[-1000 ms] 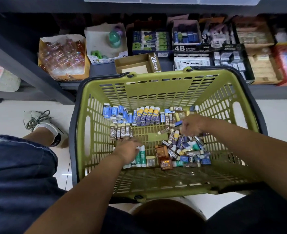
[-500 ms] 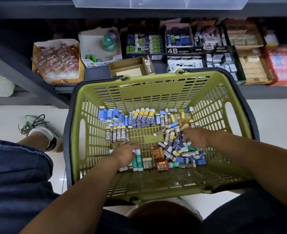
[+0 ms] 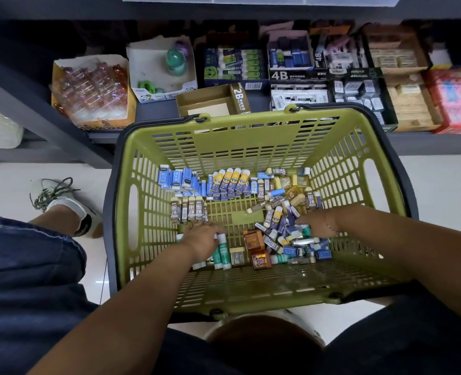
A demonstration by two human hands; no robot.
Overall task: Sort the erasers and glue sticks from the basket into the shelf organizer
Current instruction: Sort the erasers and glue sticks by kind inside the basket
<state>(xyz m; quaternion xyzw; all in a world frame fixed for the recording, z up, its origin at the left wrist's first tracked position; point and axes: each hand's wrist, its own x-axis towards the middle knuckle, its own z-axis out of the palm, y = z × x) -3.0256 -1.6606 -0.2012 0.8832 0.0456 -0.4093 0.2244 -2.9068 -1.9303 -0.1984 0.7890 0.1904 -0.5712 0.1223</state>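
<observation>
Early going, it seems: the green basket [image 3: 240,147] in mid-frame holds rowed erasers [image 3: 191,211], glue sticks [image 3: 223,253] and a loose heap [image 3: 283,231]. The left hand [image 3: 202,239] lies on the glue sticks and the right hand [image 3: 316,226] digs into the heap; neither grip is readable. The shelf's 2B box [image 3: 213,101] at upper centre looks unfilled.

shelf [image 3: 154,112]: stationery boxes [image 3: 234,66] side by side | 2B box [image 3: 213,100] at front edge | floor [image 3: 4,190]: shoe [image 3: 61,203]

A stationery shop: a green shopping basket [image 3: 251,142] before a shelf [image 3: 440,143] of retail display boxes [image 3: 297,74].
</observation>
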